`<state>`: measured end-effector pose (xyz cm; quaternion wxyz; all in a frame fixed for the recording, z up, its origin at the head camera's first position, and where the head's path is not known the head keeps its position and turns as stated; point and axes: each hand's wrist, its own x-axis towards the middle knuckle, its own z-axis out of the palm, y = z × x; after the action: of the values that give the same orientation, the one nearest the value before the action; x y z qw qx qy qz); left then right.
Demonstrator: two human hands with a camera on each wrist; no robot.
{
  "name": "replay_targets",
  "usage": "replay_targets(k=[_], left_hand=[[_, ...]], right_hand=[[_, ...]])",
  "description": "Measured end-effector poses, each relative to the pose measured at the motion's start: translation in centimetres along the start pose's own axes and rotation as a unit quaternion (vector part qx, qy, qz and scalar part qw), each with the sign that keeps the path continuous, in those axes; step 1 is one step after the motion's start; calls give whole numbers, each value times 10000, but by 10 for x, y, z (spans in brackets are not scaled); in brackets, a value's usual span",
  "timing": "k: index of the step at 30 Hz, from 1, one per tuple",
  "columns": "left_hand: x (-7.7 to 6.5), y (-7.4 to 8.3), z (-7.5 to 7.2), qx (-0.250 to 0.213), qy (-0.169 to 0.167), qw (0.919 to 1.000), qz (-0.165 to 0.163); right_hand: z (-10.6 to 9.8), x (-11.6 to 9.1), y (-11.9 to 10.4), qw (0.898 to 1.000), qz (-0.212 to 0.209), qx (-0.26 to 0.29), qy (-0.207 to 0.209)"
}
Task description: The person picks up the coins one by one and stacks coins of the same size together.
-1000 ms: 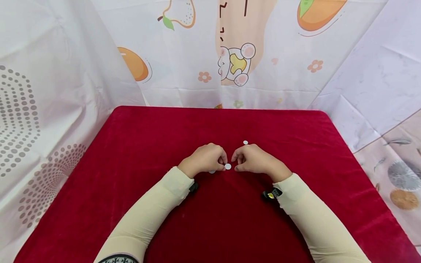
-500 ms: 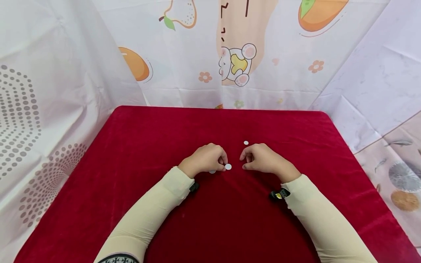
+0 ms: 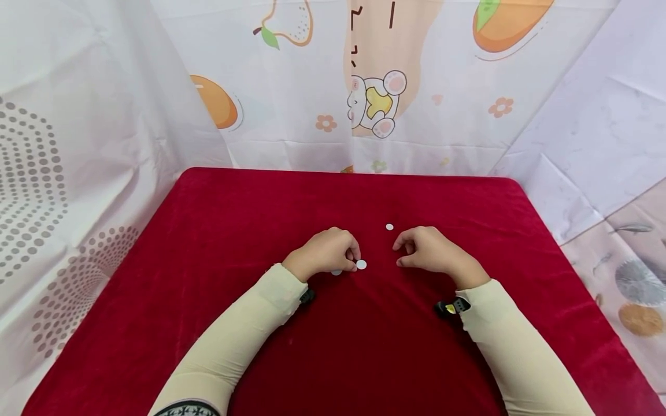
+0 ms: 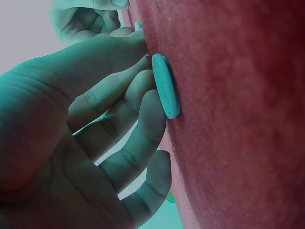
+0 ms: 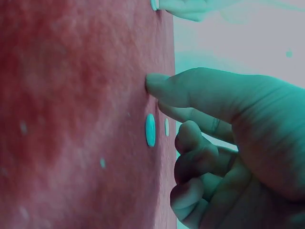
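Note:
In the head view, my left hand (image 3: 329, 249) rests on the cloth, its thumb and index fingertips pinching the edge of a small white round disc (image 3: 361, 264). A second disc (image 3: 336, 272) lies partly hidden beneath that hand; the left wrist view shows a disc (image 4: 166, 87) on the cloth beside the fingers. To the right, my right hand (image 3: 430, 249) is held low with loosely bent fingers and nothing between thumb and index. Beyond it lies another disc (image 3: 389, 227). The right wrist view shows two discs, a nearer disc (image 5: 150, 130) and a farther disc (image 5: 167, 127), past the fingertips.
Red velvety cloth (image 3: 291, 202) covers the table. A white printed curtain (image 3: 291, 104) hangs behind it, and more pale sheets hang at both sides. Dark straps (image 3: 451, 307) sit at the wrists below cream sleeves (image 3: 244, 323).
My right hand has moved away to the right from the pinched disc, widening the gap between the hands. My left hand and the discs have stayed in place.

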<state>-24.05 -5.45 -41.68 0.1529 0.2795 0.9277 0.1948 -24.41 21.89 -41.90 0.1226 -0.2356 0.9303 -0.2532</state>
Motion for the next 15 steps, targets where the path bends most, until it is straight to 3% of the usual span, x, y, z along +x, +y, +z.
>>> replay_targets(k=[15], left_hand=[[0, 1, 1, 81, 34, 9999, -124]], right_hand=[[-13, -5, 19, 9994, 254, 81, -205]])
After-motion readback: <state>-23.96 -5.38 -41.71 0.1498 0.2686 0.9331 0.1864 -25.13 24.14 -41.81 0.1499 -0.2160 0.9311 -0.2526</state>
